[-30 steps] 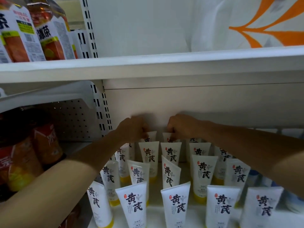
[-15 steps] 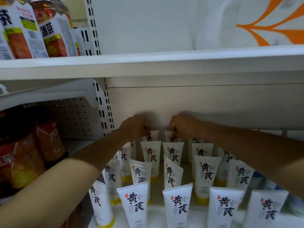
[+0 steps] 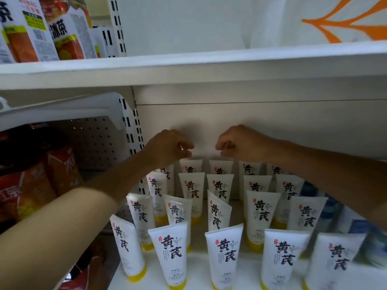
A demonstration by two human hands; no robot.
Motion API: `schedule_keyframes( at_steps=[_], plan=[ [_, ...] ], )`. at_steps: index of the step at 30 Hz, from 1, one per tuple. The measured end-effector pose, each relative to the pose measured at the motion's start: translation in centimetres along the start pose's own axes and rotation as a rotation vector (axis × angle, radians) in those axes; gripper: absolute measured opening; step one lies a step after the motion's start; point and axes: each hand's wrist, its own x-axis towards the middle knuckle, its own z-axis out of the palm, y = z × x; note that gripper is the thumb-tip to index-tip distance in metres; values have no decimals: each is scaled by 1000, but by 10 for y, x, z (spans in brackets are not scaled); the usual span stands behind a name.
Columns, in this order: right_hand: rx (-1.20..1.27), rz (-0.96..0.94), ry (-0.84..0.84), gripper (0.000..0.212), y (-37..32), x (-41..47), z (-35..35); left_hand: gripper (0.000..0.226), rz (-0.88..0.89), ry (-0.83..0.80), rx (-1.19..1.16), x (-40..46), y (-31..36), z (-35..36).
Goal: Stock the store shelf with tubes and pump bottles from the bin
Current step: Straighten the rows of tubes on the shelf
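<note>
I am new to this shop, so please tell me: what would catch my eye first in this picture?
First, the rows of white tubes with yellow caps, standing cap-down and filling the lower shelf. Next, the left hand and right hand, fingers curled, just above the tubes in the back row. At the upper left stand orange-and-white tea cartons.

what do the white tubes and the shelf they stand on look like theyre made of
White tubes: likely soft matte plastic, going by the flat crimped top ends and low sheen; glossier yellow caps at the base look like hard plastic.
Shelf: smooth white, probably painted metal, since the slotted upright beside it looks like punched steel, though laminate can't be ruled out.
</note>
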Motion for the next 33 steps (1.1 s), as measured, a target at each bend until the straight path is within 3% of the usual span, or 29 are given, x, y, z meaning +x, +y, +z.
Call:
schedule_keyframes(
  at_steps=[4, 9, 12, 15, 17, 22, 29, 33],
  plan=[
    [87, -16, 32, 16, 0, -14, -10, 16, 16, -7, -73, -12, 7, -13],
    [113, -73, -115, 12, -13, -28, 0, 17, 21, -211, -155, -27, 17, -22],
    [94, -105, -114, 11, -26, -34, 5, 17, -6, -288, -145, -37, 21, -23],
    [77, -131, -101, 17, -43, -42, 2, 31, -30, -318, -166, -45, 28, -33],
    [68, -146, -150, 25, -55, -49, -1, 26, -45, -370, -194, -52, 33, -42],
    [-104, -113, -303, 38, -71, -55, 3, 20, -30, -510, 47, -66, 42, -37],
    [-171, -120, -261, 17, -70, -65, 9, 12, -22, -404, 32, -74, 45, -19],
    [-192, -141, -206, 18, -67, -74, 10, 9, -8, -323, 110, -79, 53, -15]
  ],
)
